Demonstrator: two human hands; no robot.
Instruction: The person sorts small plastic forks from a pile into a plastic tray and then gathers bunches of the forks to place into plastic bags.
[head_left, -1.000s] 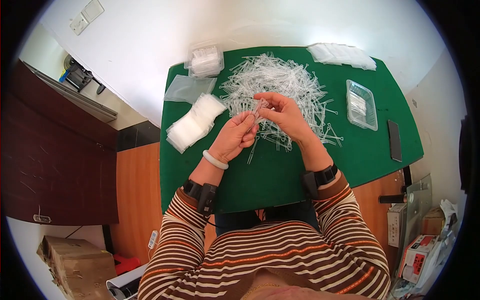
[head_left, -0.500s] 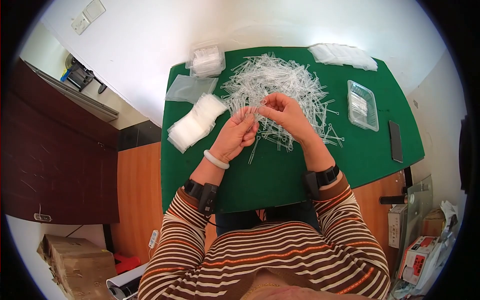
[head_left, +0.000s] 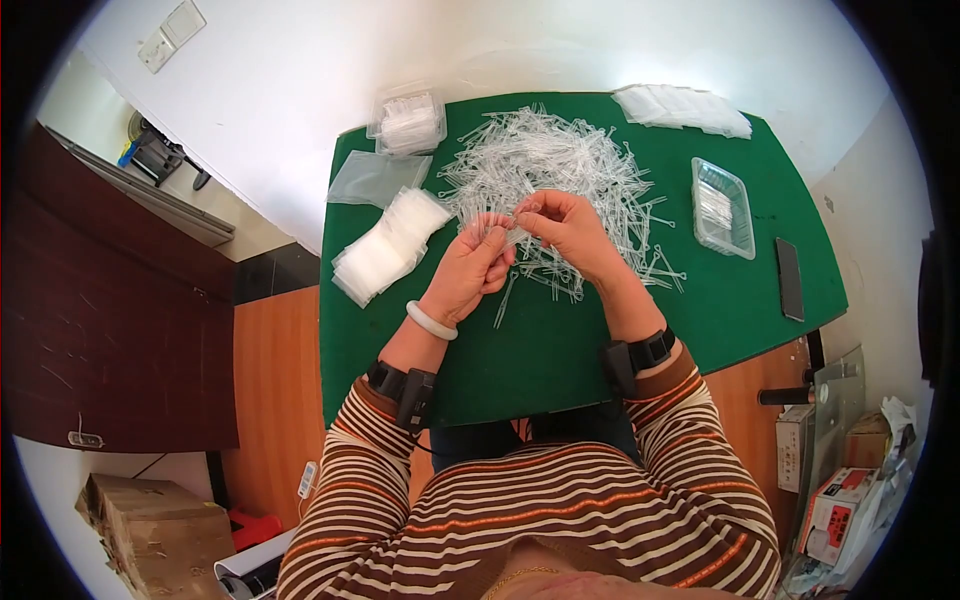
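A large heap of clear plastic sticks with looped ends covers the middle of the green table. At its near edge, my left hand is closed around a small fanned bundle of these sticks. Beside it my right hand pinches at the top of the bundle, thumb and forefinger together. The fingers partly hide what the right hand grips, but it looks like a clear stick. A single loose stick lies just below my hands.
Left of the heap are stacked small clear bags, a larger flat bag and a filled clear box. To the right lie a plastic tray with sticks inside, a phone and more bags on the green table.
My right hand has shifted very slightly left and down at the bundle. My left hand keeps its hold, and the camera view has moved a little.
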